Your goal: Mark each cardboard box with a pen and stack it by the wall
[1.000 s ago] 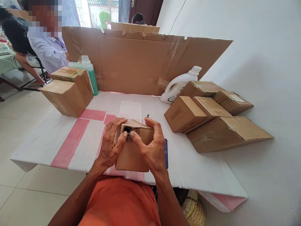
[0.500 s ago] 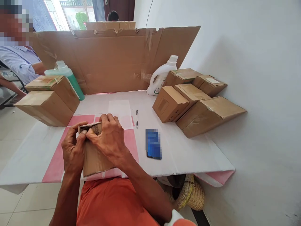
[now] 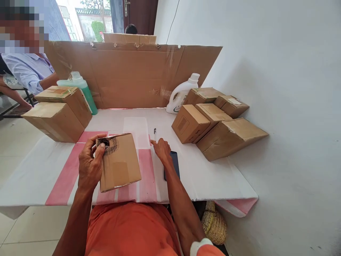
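My left hand [image 3: 89, 164] grips a small brown cardboard box [image 3: 120, 161] by its left side, thumb on a dark scribbled patch near the top corner. The box is tilted up above the white and pink table cover [image 3: 66, 167]. My right hand [image 3: 161, 149] is off the box and stretched forward over the table, fingers apart, fingertips just short of a pen [image 3: 155, 134]. A dark phone [image 3: 173, 164] lies flat partly under my right wrist.
Two stacked cardboard boxes [image 3: 57, 113] and a green bottle [image 3: 83, 90] stand at the left. Several boxes [image 3: 213, 122] and a white jug [image 3: 182, 94] crowd the right, against the wall. A cardboard screen [image 3: 133, 76] closes the back. Another person [image 3: 29, 67] sits far left. A woven basket [image 3: 214, 224] sits below.
My right hand let go of the box and reached forward toward the pen. My left hand keeps the box, now turned with its broad face up.
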### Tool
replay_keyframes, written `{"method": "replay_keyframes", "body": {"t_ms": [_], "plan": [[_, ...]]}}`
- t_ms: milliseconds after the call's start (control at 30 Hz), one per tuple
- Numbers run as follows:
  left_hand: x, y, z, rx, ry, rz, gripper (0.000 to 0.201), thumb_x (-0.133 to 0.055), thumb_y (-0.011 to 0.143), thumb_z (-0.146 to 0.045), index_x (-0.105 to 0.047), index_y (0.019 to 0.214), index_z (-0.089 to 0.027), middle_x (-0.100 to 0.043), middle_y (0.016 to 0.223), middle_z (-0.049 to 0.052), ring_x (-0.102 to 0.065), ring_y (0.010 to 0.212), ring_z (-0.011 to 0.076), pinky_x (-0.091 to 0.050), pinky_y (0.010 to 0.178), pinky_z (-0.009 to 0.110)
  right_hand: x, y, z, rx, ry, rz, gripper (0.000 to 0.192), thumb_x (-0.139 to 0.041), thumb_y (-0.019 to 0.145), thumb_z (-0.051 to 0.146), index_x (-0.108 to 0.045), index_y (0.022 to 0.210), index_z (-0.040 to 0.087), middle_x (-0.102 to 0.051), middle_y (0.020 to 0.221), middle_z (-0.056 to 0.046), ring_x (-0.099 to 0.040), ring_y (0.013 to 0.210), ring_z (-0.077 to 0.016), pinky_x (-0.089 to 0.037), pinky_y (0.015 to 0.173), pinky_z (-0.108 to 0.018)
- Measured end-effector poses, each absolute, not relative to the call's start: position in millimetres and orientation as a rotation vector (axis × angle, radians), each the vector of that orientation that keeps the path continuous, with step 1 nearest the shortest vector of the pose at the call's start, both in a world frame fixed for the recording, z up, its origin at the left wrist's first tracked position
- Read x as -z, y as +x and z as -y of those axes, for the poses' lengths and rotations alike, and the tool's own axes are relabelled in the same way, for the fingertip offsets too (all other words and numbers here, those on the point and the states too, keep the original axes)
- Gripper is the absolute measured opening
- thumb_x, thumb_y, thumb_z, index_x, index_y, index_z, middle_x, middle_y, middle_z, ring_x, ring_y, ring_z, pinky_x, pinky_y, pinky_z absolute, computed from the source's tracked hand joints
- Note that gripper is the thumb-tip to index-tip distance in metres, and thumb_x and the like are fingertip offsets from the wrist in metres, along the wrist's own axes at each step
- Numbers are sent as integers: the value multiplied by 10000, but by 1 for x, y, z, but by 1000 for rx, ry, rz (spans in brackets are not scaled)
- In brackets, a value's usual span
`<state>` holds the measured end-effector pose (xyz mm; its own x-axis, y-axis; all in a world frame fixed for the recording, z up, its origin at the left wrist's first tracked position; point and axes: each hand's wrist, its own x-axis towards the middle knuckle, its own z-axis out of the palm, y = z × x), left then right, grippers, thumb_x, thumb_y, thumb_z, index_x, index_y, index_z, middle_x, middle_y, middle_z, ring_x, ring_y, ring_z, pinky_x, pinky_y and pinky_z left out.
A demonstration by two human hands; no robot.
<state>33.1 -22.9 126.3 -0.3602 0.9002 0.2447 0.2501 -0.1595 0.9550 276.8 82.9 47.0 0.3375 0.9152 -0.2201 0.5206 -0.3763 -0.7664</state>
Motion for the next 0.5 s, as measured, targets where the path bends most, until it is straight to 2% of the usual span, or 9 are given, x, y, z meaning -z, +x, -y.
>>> {"method": "replay_keyframes", "body": {"t_ms": [67,133,233,300,367,433,500], "plan": [[-127,32,19,-1537,1366,-1548,332,-663,929,-453,-713,1162,-221,-705,1083,50,-663,923,182,-539,714,245,-36,275,-95,-915,-2027,1214,223,-755,838,193,-575,708,199,-726,919,-215,-691,1097,-397,-483,884,-449],[-126,31,17,-1516,1390,-1537,359,-662,938,-484,-713,1178,-222,-720,1088,53,-678,957,199,-548,745,267,-31,275,-103,-960,-1988,1174,282,-749,815,173,-522,653,219,-691,795,-158,-699,987,-356,-479,808,-416],[-123,30,16,-1487,1391,-1570,397,-707,913,-519,-715,1183,-228,-733,1086,47,-687,970,206,-550,800,295,-41,282,-103,-1053,-1830,1133,341,-727,858,297,-463,649,245,-588,640,-40,-654,725,-237,-443,633,-336],[-123,30,16,-1465,1412,-1595,418,-752,877,-512,-712,1187,-233,-737,1105,45,-691,988,214,-552,845,316,-61,287,-93,-1092,-1681,1111,357,-684,899,457,-461,712,249,-562,635,9,-597,616,-171,-408,547,-287],[-125,32,16,-1435,1457,-1593,423,-765,854,-484,-709,1188,-231,-740,1121,52,-694,1032,234,-553,903,349,-88,287,-74,-1120,-1407,1068,381,-664,892,585,-490,812,255,-595,687,28,-597,600,-142,-402,509,-250],[-127,35,16,-1399,1498,-1572,428,-747,847,-453,-702,1206,-224,-741,1137,63,-692,1082,253,-549,963,384,-115,275,-49,-1180,-931,992,380,-738,845,586,-542,913,268,-663,757,25,-643,627,-143,-424,496,-236],[-128,37,17,-1365,1526,-1543,448,-722,848,-427,-691,1244,-218,-739,1159,74,-692,1111,262,-544,1002,409,-134,253,-25,-1252,-720,1053,342,-777,850,544,-586,924,270,-703,770,24,-674,620,-148,-477,500,-243]]}}
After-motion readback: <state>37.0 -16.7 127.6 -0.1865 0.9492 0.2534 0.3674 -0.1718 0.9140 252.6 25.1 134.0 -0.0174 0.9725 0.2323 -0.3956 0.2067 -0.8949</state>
